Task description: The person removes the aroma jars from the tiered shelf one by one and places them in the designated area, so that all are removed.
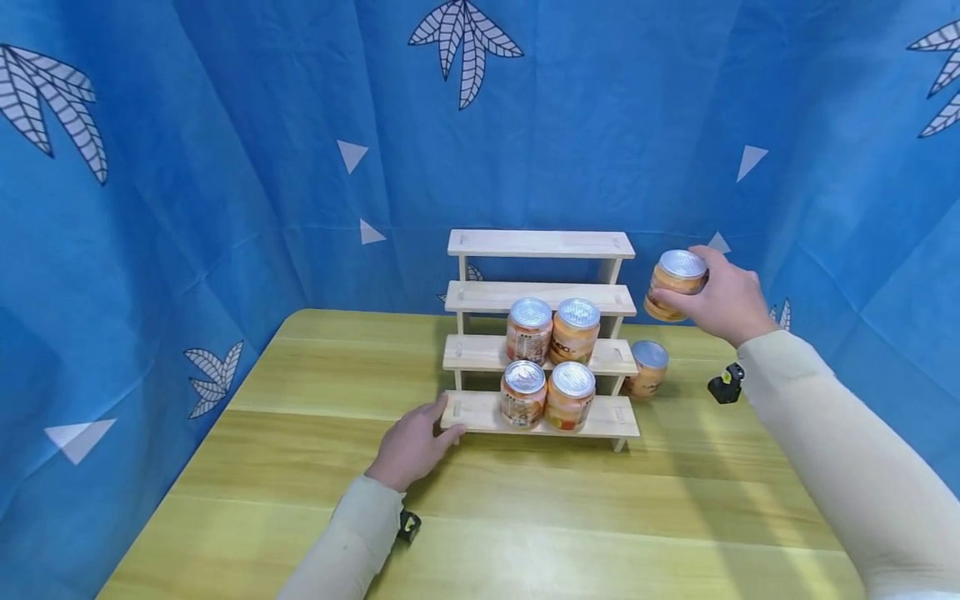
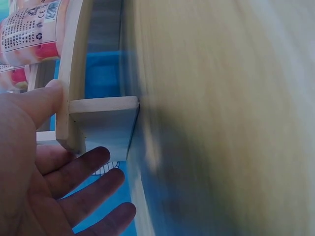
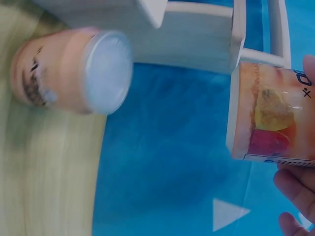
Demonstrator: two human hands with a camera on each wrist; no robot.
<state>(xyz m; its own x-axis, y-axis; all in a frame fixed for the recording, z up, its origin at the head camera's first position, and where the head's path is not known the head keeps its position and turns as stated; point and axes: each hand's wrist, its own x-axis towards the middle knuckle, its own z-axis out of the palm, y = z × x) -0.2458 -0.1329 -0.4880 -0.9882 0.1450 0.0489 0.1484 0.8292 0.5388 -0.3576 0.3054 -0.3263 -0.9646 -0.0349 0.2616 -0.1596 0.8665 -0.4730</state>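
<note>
Jar (image 1: 670, 277) aloft beside wooden rack (image 1: 487, 297)
My right fingers (image 3: 297, 192) clamp it; my left fingers (image 2: 93, 191) pinch the lowest step (image 1: 477, 410).

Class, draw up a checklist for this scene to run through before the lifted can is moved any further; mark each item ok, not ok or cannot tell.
1. Right hand grips the lifted can: ok, thumb and fingers are around its sides.
2. Lifted can apart from the shelf: ok, the head view shows a gap beside it.
3. Left hand on the shelf: ok, it touches the bottom step's left end.
4. Four shelf cans upright: ok, two on each of the lower two steps.
5. Can on the table upright: ok, lid up.
6. Lifted can's lid sealed: cannot tell.
</note>
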